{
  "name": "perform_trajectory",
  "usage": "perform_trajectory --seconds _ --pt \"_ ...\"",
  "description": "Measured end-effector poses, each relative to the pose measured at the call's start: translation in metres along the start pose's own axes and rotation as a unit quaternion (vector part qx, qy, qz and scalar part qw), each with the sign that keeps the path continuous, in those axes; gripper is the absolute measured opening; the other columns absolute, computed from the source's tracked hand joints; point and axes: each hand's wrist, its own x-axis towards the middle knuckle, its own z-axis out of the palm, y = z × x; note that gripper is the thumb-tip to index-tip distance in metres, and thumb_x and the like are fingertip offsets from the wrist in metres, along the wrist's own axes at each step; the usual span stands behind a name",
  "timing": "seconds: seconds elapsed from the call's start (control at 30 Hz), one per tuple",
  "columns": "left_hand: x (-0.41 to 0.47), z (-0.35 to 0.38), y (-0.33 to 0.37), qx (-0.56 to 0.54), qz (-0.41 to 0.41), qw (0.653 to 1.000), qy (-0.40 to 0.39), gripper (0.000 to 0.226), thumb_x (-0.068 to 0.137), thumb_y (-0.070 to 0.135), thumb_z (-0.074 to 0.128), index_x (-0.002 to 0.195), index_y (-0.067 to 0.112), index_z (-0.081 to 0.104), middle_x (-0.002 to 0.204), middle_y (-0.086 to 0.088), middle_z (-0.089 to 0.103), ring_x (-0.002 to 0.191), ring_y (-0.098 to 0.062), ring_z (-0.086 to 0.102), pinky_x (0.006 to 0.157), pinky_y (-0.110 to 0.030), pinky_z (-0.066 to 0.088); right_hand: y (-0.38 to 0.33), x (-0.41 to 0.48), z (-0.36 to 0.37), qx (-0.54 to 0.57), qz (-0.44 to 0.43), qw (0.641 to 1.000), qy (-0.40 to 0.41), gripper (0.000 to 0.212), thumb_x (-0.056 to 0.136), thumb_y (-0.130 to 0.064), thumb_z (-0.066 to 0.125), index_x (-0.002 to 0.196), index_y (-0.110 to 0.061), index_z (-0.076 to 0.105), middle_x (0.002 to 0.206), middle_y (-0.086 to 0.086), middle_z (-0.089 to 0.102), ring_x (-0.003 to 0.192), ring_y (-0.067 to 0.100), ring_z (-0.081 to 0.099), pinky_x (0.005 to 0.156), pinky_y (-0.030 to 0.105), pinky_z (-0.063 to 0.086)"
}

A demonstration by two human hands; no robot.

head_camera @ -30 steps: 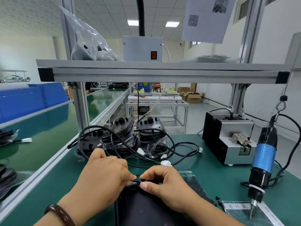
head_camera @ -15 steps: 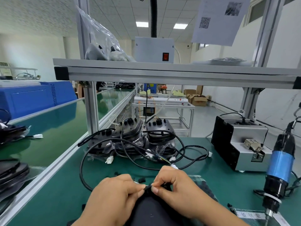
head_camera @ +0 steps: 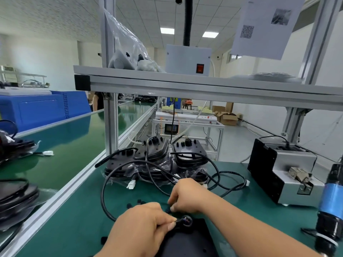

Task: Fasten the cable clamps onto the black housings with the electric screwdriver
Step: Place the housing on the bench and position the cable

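A black housing (head_camera: 187, 243) lies on the green mat at the bottom centre. My left hand (head_camera: 141, 227) pinches its black cable where it enters the housing's grommet (head_camera: 186, 220). My right hand (head_camera: 187, 196) is a little farther back, fingers curled down over small black cable clamps (head_camera: 139, 202) scattered on the mat; what its fingertips pinch is hidden. The blue electric screwdriver (head_camera: 330, 206) hangs upright at the right edge, untouched.
A pile of bagged black housings with looping cables (head_camera: 156, 164) fills the bench's back. A grey and black screw feeder (head_camera: 284, 173) stands at the right. An aluminium shelf frame (head_camera: 185, 86) crosses overhead; a green conveyor (head_camera: 65, 145) runs along the left.
My hands, pinching together at one spot on the housing before, have parted: the right moved away towards the loose clamps while the left kept hold of the cable. The view tilted down and left.
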Motion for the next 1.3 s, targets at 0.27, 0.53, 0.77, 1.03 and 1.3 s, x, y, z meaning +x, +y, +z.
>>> perform_trajectory --seconds 0.27,0.53,0.77,1.03,1.3 --pt "-0.005 0.003 -0.002 0.000 0.008 0.999 0.034 0.022 0.090 0.062 0.037 0.111 0.060 0.033 0.091 0.014 0.050 0.090 -0.002 0.051 0.081 -0.024 0.046 0.003 -0.006 -0.001 0.106 0.007 0.994 -0.002 0.006 0.084 -0.021 0.071 0.087 -0.017 0.075 0.079 -0.002 0.071 0.070 0.005 0.061 0.070 0.022 0.051" --pt "0.005 -0.001 -0.001 -0.148 -0.114 0.975 0.117 0.015 0.089 0.042 0.056 0.099 0.053 0.054 0.083 0.037 0.059 0.070 0.006 0.057 0.071 -0.025 0.051 0.007 -0.041 -0.006 0.549 -0.023 0.835 -0.033 0.015 0.085 -0.003 0.068 0.077 -0.013 0.076 0.073 0.005 0.071 0.062 0.009 0.065 0.058 0.017 0.050" --pt "0.012 0.006 -0.002 -0.155 -0.138 0.971 0.117 0.018 0.085 0.038 0.065 0.085 0.056 0.062 0.072 0.026 0.066 0.070 0.000 0.062 0.071 -0.033 0.055 0.003 -0.043 0.004 0.574 -0.039 0.818 -0.014 0.009 0.089 -0.012 0.065 0.080 -0.010 0.065 0.072 0.007 0.070 0.058 0.009 0.062 0.061 0.018 0.051" --pt "0.014 0.008 -0.003 -0.242 -0.161 0.950 0.114 0.020 0.086 0.029 0.066 0.076 0.047 0.066 0.072 0.015 0.070 0.066 -0.002 0.063 0.069 -0.028 0.054 0.002 -0.046 0.004 0.564 -0.057 0.824 0.001 0.001 0.087 -0.006 0.067 0.086 -0.005 0.066 0.077 0.008 0.068 0.061 0.009 0.061 0.060 0.017 0.049" --pt "0.000 0.003 -0.003 -0.198 -0.064 0.978 0.014 0.022 0.082 0.037 0.068 0.098 0.049 0.058 0.093 0.033 0.063 0.083 0.007 0.062 0.074 -0.014 0.049 0.003 -0.053 -0.011 0.534 -0.021 0.845 0.028 0.010 0.083 -0.004 0.071 0.076 -0.011 0.075 0.065 0.004 0.067 0.055 0.008 0.059 0.055 0.017 0.047"
